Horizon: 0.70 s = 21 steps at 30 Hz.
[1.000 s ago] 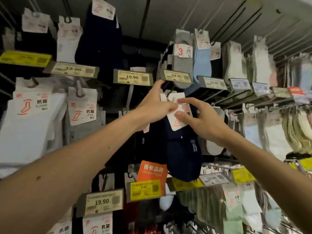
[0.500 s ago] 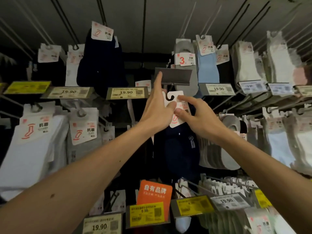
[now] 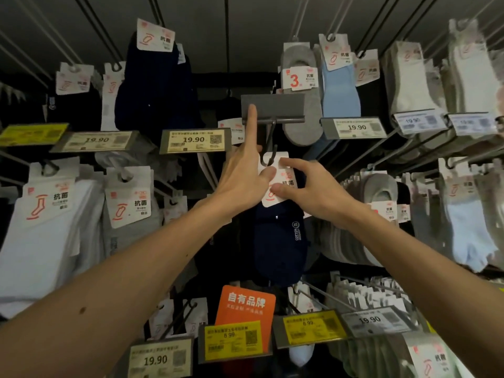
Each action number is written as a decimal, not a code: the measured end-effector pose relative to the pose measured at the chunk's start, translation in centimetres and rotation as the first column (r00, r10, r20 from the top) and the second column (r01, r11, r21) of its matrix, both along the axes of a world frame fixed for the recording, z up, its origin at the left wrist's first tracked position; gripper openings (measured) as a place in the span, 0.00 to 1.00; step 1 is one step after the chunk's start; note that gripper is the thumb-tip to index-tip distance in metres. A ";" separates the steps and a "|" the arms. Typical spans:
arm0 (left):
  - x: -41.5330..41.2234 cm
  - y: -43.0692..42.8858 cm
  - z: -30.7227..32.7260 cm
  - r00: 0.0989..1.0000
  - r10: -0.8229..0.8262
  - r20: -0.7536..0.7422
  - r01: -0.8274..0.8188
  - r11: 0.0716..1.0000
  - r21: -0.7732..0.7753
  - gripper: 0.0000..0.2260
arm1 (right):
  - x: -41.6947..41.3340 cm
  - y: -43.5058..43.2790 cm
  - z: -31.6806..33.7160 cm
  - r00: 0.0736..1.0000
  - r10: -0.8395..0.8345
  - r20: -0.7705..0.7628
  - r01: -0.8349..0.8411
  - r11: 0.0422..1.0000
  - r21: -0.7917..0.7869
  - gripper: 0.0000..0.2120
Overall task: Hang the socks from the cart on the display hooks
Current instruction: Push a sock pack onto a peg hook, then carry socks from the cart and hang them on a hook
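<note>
1. Head view, the thing in hand: a navy sock pack (image 3: pixel 278 241) hangs mid-wall. Its white card header (image 3: pixel 283 175) is raised to a dark display hook (image 3: pixel 268 156). The hook's upturned tip sits at the card's cut-out, but whether the card is fully threaded on cannot be told.
2. Head view, left hand (image 3: pixel 240 175): the index finger is straight and points up. Its tip presses the grey label holder (image 3: pixel 275 107), which is tipped up clear of the hook's end. The thumb lies on the card's left edge. The other fingers are hidden, so whether this hand pinches the card cannot be told.
3. Head view, right hand (image 3: pixel 313 192): the index finger above and the thumb below curl in and pinch the card's right side.
4. Head view, surroundings: neighbouring hooks already carry stock, with white socks (image 3: pixel 41 227) at the left and pale blue socks (image 3: pixel 341 85) at the upper right. An orange sign (image 3: pixel 246 304) hangs below the navy pack. The cart is not in view, so how many pairs wait there cannot be told.
5. Judgement: this pack looks to be at the last stage of its hanging. What seems left is to seat the card along the hook, let go with both hands and lower the label holder. Overall progress on the task cannot be gauged from here.
</note>
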State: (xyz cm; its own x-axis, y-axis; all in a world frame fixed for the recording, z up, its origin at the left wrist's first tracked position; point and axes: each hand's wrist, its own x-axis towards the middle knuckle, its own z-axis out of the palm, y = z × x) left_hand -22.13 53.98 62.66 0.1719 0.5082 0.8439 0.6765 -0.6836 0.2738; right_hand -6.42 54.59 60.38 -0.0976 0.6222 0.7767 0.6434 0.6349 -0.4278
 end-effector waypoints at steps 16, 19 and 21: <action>-3.3 -9.3 -8.9 0.941 -0.156 -0.300 0.149 0.988 -0.045 0.17 | 2.0 -15.2 -18.9 0.975 -0.175 -0.136 0.152 0.975 -0.164 0.10; -2.5 -11.7 -14.3 0.804 -0.290 -0.519 0.222 0.956 -0.191 0.19 | 2.1 -19.9 -28.2 0.918 -0.331 -0.219 0.267 0.923 -0.275 0.09; -2.0 -12.8 -19.0 0.680 -0.351 -0.644 0.246 0.936 -0.251 0.15 | 1.5 -22.6 -34.5 0.879 -0.430 -0.205 0.338 0.867 -0.366 0.10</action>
State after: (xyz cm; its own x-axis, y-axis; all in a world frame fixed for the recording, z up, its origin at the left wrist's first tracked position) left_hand -24.15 41.22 43.65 0.8248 0.4258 0.3721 0.4811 -0.8742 -0.0661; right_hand -4.87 31.96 25.83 0.3848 0.7774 0.4976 0.6373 0.1662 -0.7525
